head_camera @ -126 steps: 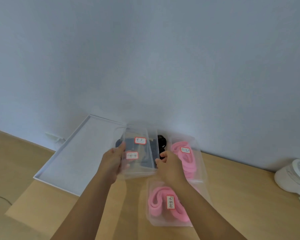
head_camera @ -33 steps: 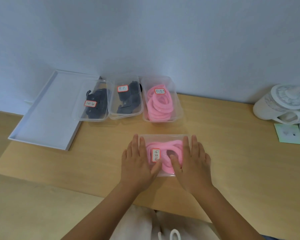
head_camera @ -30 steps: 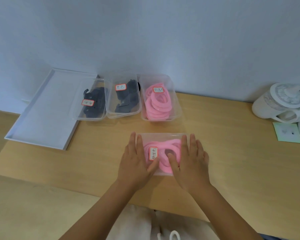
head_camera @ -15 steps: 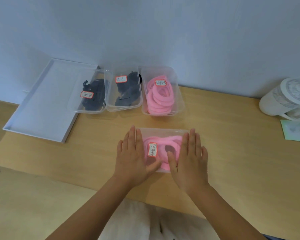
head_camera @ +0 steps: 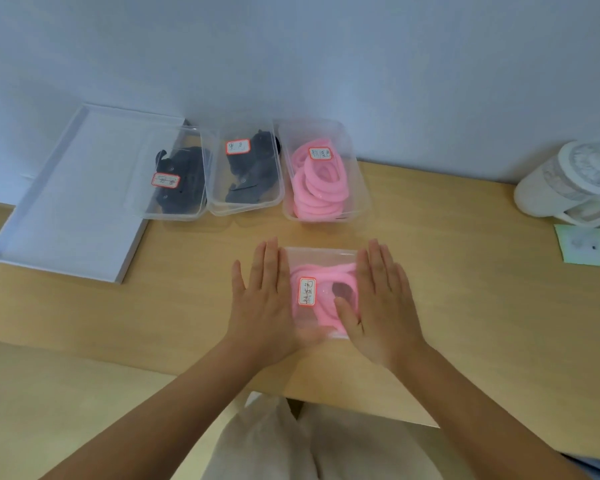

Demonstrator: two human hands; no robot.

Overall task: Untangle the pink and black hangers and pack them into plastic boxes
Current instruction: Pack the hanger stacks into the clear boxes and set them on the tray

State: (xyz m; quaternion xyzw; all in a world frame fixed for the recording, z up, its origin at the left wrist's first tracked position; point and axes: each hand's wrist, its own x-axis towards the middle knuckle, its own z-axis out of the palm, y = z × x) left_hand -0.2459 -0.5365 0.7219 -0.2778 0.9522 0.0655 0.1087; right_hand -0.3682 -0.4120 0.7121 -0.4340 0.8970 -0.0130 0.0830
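- On my feed, the left hand (head_camera: 260, 303) lies flat, fingers straight and close together, pressing on the left end of the near plastic box (head_camera: 321, 255).
- The right hand (head_camera: 383, 306) lies flat in the same way on the box's right end, its thumb (head_camera: 343, 313) stretched over the clear lid. Neither hand curls round anything.
- The box sits between my two palms, on the wooden table (head_camera: 465, 306) near its front edge. The strip of lid between the hands carries a red-edged label (head_camera: 307, 291).
- Through the lid I see the pink hangers (head_camera: 340, 273), coiled inside, directly under and between the hands.
- Three more clear boxes stand in a row at the wall, well apart from the hands.
- The right one, the far pink box (head_camera: 360, 188), holds a stack of pink loops (head_camera: 321, 192).
- The middle box (head_camera: 219, 199) holds black hangers (head_camera: 253, 168).
- The left box (head_camera: 142, 174) holds a black bundle (head_camera: 184, 178) and rests partly on a white tray (head_camera: 70, 202).
- At the far right stand a white fan-like object (head_camera: 568, 181) and a pale green card (head_camera: 584, 251).
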